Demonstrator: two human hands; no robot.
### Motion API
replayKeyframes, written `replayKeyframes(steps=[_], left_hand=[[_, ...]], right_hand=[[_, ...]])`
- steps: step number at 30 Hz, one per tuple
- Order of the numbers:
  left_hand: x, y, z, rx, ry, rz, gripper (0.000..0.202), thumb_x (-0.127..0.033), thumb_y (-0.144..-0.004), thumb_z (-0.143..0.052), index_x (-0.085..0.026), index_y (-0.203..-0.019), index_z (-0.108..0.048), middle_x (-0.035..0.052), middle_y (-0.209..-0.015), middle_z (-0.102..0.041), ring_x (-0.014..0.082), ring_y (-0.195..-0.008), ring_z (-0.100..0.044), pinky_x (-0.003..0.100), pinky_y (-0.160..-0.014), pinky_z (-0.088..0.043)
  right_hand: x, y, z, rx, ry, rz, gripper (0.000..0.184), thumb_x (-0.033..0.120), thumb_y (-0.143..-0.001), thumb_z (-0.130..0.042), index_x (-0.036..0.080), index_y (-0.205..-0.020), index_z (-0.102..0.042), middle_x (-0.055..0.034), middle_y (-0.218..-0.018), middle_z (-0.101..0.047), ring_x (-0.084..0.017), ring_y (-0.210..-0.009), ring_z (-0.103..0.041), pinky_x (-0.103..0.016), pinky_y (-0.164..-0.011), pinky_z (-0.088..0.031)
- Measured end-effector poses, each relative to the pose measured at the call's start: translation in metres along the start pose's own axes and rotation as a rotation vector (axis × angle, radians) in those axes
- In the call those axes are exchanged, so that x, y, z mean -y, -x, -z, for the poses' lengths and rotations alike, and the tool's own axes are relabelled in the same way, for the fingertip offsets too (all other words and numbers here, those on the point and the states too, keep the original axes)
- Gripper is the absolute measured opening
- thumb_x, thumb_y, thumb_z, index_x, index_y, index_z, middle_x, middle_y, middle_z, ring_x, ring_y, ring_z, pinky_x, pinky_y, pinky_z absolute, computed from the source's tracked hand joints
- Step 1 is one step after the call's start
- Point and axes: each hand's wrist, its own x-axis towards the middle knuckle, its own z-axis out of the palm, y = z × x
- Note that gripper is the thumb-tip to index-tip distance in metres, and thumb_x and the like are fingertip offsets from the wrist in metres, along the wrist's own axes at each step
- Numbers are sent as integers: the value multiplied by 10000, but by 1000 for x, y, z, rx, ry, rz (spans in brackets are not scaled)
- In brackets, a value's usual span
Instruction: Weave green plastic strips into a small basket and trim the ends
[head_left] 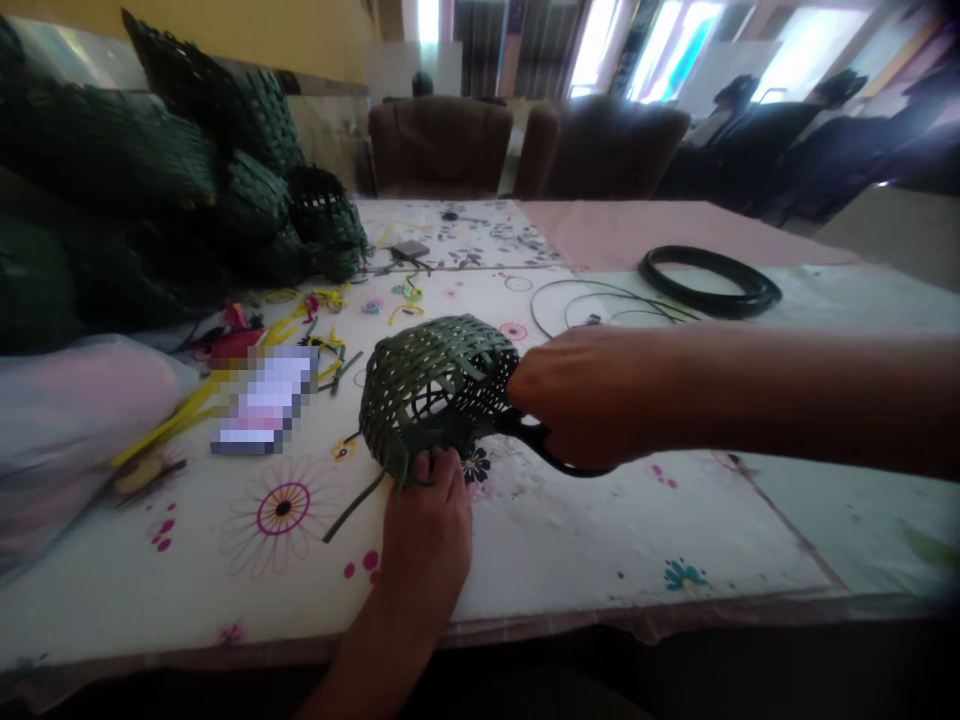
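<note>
A dark green woven basket lies on its side on the flowered tablecloth, and its open mouth faces right and down. My left hand grips its near rim, fingers closed. A loose green strip sticks out beside that hand toward the lower left. My right hand is closed at the basket's right side around what look like black-handled scissors; a dark loop shows below the palm, while the blades are hidden against the basket.
Several green woven baskets are piled at the left. A plastic bag, a blurred-out phone-like object and yellow strips lie in front of them. A coil of dark strip rests at the back right. Chairs stand beyond the table.
</note>
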Motion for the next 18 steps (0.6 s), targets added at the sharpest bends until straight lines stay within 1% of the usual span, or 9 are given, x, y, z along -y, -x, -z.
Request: replayKeyframes(steps=[3, 5, 7, 9, 10, 12, 15, 16, 18], left_hand=[[-1, 2, -1, 19, 4, 15, 338, -181, -923, -542, 1, -1183, -657, 158, -1089, -662, 303, -997, -547, 434, -827, -509], [-1, 2, -1, 26, 4, 19, 339, -185, -933, -534, -3, -1192, -652, 158, -1101, -662, 298, -1013, -547, 431, -846, -506], [-2, 2, -1, 28, 0, 20, 339, -187, -935, -536, -3, -1194, -651, 152, -1087, -667, 292, -1004, -550, 426, -856, -503], [-2, 2, -1, 20, -4, 22, 338, -182, -934, -536, 4, -1193, -650, 153, -1080, -669, 290, -1003, -550, 423, -858, -502], [-2, 2, 0, 13, -3, 19, 338, -182, -934, -536, 5, -1192, -650, 154, -1081, -669, 291, -1007, -548, 420, -852, -503], [-2, 1, 0, -4, -2, 13, 336, -186, -936, -534, 2, -1186, -655, 159, -1087, -666, 292, -1009, -543, 414, -831, -507], [0, 0, 0, -32, -14, -12, 321, -184, -931, -534, 2, -1150, -677, 167, -1059, -669, 293, -979, -538, 407, -808, -509], [0, 0, 0, -46, -19, -25, 314, -178, -925, -538, 5, -1135, -685, 170, -1047, -672, 293, -969, -537, 404, -807, -508], [2, -1, -1, -77, -18, -54, 306, -170, -911, -551, 11, -1110, -696, 170, -1026, -677, 292, -955, -536, 395, -803, -506]], right_hand=[[8, 3, 0, 106, 135, 130, 112, 105, -715, -653, 170, -769, -726, -102, -727, -714, -260, -784, -672, -355, -677, -447], [9, 6, -3, 85, 156, 161, 139, 101, -718, -626, 158, -788, -731, -116, -715, -710, -268, -767, -679, -344, -636, -437], [7, 11, -13, 66, 136, 119, 148, 119, -728, -597, 150, -790, -727, -125, -701, -705, -270, -719, -684, -327, -568, -411], [4, 18, -29, 53, 72, 24, 172, 156, -764, -557, 144, -818, -720, -136, -730, -712, -269, -694, -690, -317, -531, -390], [3, 22, -38, 41, 37, -21, 198, 166, -781, -538, 141, -860, -718, -142, -769, -721, -271, -709, -697, -317, -531, -387], [2, 29, -59, 27, -15, -65, 254, 184, -788, -536, 141, -970, -708, -144, -830, -730, -286, -767, -708, -317, -550, -397], [3, 38, -83, -33, -44, -124, 307, 180, -813, -502, 144, -1058, -683, -135, -873, -725, -297, -768, -710, -329, -559, -408], [3, 39, -88, -54, -40, -128, 308, 166, -821, -490, 143, -1064, -677, -133, -881, -722, -298, -772, -710, -331, -565, -411], [1, 40, -88, -72, -15, -116, 298, 144, -827, -486, 141, -1057, -675, -132, -885, -718, -300, -770, -711, -331, -563, -409]])
